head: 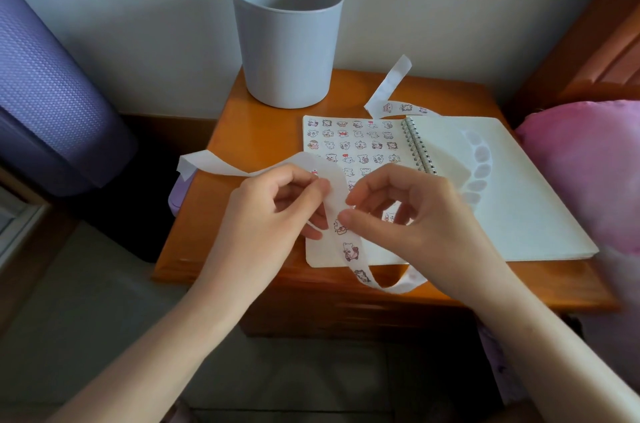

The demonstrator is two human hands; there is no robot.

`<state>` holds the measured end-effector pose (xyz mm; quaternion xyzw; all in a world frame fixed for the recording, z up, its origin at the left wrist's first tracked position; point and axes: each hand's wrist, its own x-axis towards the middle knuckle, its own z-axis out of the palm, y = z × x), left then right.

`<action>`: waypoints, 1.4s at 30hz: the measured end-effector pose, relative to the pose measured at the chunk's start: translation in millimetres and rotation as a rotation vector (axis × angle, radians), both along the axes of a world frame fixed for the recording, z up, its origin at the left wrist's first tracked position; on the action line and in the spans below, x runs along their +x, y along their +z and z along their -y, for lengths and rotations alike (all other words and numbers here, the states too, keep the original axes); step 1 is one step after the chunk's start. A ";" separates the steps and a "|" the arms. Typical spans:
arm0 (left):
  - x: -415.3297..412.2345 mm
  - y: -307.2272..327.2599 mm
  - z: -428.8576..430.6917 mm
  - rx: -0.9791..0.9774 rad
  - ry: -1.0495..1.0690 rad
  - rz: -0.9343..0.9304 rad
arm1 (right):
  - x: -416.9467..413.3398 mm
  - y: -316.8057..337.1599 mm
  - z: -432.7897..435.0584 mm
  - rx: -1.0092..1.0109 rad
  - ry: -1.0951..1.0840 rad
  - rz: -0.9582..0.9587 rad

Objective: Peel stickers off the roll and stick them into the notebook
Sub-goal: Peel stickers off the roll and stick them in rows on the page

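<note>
Peeling step: left hand [277, 211] pinches sticker strip [349, 251] over near edge of notebook [519, 197]; right hand [398, 214] pinches a sticker [341, 227] there. Next, likely: lift clean, press onto page.

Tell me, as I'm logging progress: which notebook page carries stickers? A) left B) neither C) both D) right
A: rows of stickers cover the left page of the notebook; the right page shows only blank paper under a draped strip.

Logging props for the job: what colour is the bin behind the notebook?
Pale grey-blue, plain; the bin shows best in the head view.
</note>
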<state>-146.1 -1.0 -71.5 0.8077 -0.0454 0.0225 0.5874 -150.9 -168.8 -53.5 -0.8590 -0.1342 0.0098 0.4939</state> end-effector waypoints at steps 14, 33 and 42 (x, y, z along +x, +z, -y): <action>-1.9 6.0 2.5 -0.250 -0.032 -0.141 | 1.8 7.5 1.8 0.191 -0.055 -0.082; -3.5 4.1 4.7 -0.068 -0.121 -0.003 | 1.7 5.1 2.4 0.044 -0.073 0.061; -3.0 1.4 6.2 -0.088 -0.112 -0.033 | 1.7 0.2 4.0 -0.073 -0.060 0.084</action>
